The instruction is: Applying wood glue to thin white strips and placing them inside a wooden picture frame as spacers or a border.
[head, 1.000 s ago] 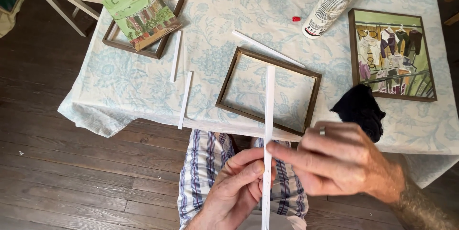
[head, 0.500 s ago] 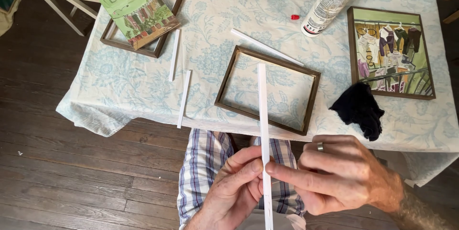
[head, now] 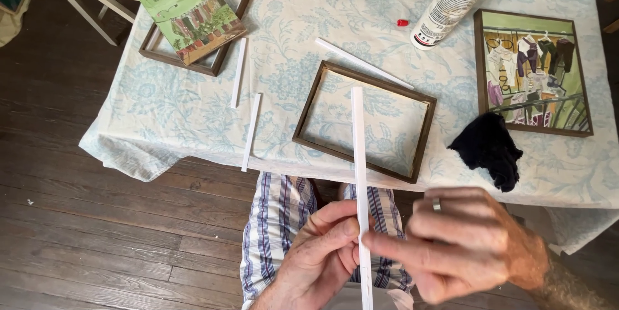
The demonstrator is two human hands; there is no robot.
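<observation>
My left hand (head: 316,258) pinches a long white strip (head: 360,162) between thumb and fingers, holding it upright over my lap. My right hand (head: 461,242), blurred and wearing a ring, has its index fingertip against the strip just below the left thumb. The strip's top end reaches over an empty dark wooden frame (head: 425,133) lying on the blue floral tablecloth (head: 290,39) in front of me.
Loose white strips (head: 250,131) lie on the cloth left of the empty frame and along its top edge. A glue bottle (head: 451,0), its red cap (head: 402,22), a black cloth (head: 487,149), a framed painting (head: 530,71) and a small painting on another frame (head: 190,17) surround it.
My right index finger has slid down the white strip toward my lap. The strip has tilted slightly, its top end shifting left.
</observation>
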